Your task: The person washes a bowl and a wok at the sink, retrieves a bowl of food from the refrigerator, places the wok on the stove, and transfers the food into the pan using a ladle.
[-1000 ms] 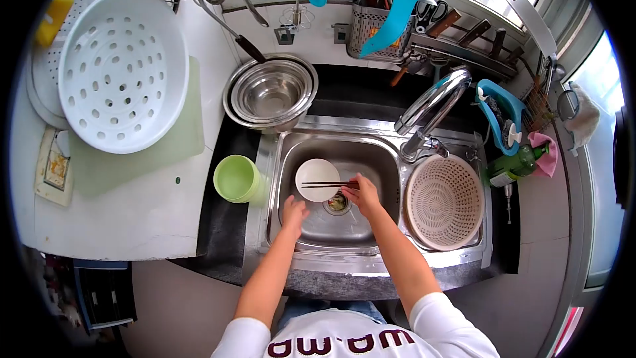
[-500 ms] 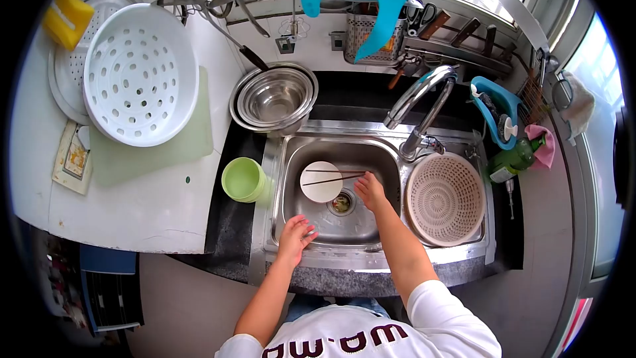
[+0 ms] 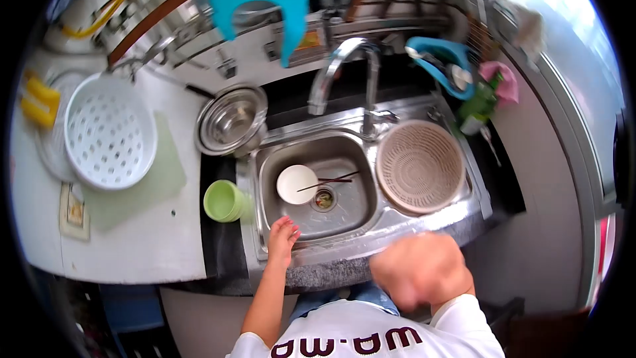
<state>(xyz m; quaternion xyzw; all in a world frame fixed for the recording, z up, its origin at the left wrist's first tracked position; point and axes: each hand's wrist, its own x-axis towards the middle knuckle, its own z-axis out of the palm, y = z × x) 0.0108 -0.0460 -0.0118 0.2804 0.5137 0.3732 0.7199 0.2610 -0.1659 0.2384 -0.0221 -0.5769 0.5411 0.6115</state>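
A white bowl (image 3: 297,184) sits in the left part of the steel sink basin (image 3: 354,152). Dark chopsticks (image 3: 341,179) lie at its right side, one of them reaching over the bowl. My left hand (image 3: 283,238) is at the front left rim of the sink, fingers apart and holding nothing. My right hand (image 3: 421,270) is raised close to the camera, in front of the counter edge and away from the bowl. Motion blurs its fingers, and whether it holds anything cannot be made out.
A beige plastic basket (image 3: 421,167) stands right of the basin, beside the faucet (image 3: 368,93). Green cups (image 3: 224,201) and nested steel bowls (image 3: 232,119) are to the left. Further left is a white colander (image 3: 110,131). A green bottle (image 3: 478,107) stands at the right.
My right hand has let go of the chopsticks and come back out of the sink toward my body. The chopsticks lie lower, toward the bowl's right. The view has shifted and tilted.
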